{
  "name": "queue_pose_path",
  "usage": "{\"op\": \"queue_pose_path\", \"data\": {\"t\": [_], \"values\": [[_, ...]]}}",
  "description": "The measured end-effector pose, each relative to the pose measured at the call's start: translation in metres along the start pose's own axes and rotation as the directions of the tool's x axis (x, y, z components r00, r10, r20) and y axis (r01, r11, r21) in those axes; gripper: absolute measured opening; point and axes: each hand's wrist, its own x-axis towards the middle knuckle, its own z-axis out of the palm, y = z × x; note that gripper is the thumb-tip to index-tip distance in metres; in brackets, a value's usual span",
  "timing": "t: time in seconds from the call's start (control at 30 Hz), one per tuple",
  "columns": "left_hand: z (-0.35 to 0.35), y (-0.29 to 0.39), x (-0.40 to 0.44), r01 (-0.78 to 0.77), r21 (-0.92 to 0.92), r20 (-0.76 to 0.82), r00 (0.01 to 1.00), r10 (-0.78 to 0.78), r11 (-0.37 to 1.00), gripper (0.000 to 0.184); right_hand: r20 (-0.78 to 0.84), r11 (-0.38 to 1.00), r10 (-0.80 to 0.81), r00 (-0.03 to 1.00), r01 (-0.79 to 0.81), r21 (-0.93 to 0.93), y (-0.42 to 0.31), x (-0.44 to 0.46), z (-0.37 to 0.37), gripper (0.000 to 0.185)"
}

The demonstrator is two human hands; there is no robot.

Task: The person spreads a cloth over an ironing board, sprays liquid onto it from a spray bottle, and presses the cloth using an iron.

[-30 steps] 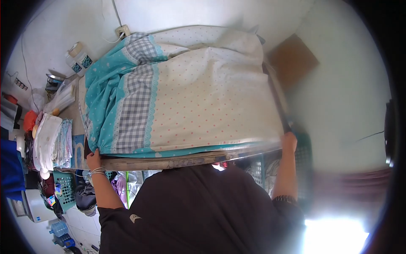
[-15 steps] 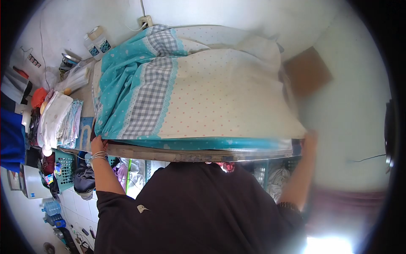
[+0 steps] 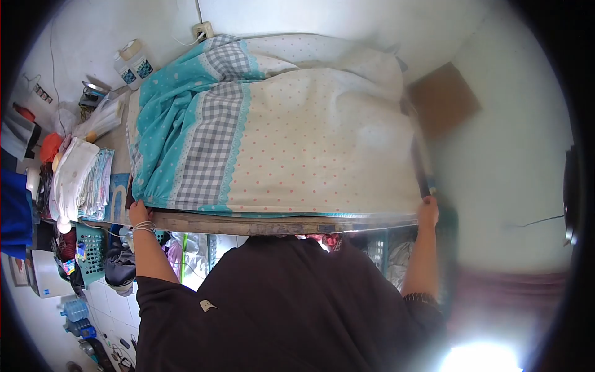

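Observation:
A wide patterned sheet [image 3: 297, 136] covers the tabletop in front of me, cream with pink dots, a grey gingham band and a bunched turquoise part on the left. My left hand [image 3: 140, 214] is at its front left corner, fingers closed on the edge. Over at the front right corner, my right hand [image 3: 427, 212] has its fingers closed around the sheet's edge, next to a dark strip. Between my hands, the sheet's front edge runs along the wooden table edge [image 3: 285, 224]. Deep wrinkles remain at the left and back.
Folded cloths [image 3: 80, 177] are stacked on the left. Two white bottles [image 3: 134, 63] stand at the back left, near a wall socket [image 3: 202, 30]. A brown board [image 3: 443, 99] is beyond the right end. Baskets [image 3: 92, 251] are below the table.
The sheet's front edge has come down nearer the table edge, so the turquoise strip beneath shows less. My right hand has moved slightly left and is less blurred. The view has shifted a little.

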Motion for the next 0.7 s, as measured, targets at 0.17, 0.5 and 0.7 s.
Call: {"op": "queue_pose_path", "data": {"t": [0.17, 0.5, 0.7], "values": [[0.007, 0.005, -0.014, -0.049, 0.172, -0.127, 0.989, 0.072, 0.984, 0.034, 0.038, 0.999, 0.013, 0.999, -0.011, -0.044, -0.021, -0.018, -0.008, 0.019], [0.001, 0.008, 0.022, -0.011, 0.438, 0.062, 0.998, -0.018, 0.899, 0.035, 0.200, 0.982, 0.186, 0.962, -0.173, -0.081, -0.025, -0.019, -0.019, 0.040], [0.009, -0.001, 0.017, 0.046, -0.598, 0.175, 0.982, 0.074, 0.800, 0.029, 0.395, 0.845, 0.204, 0.896, -0.365, 0.391, -0.009, -0.010, -0.021, 0.025]]}}
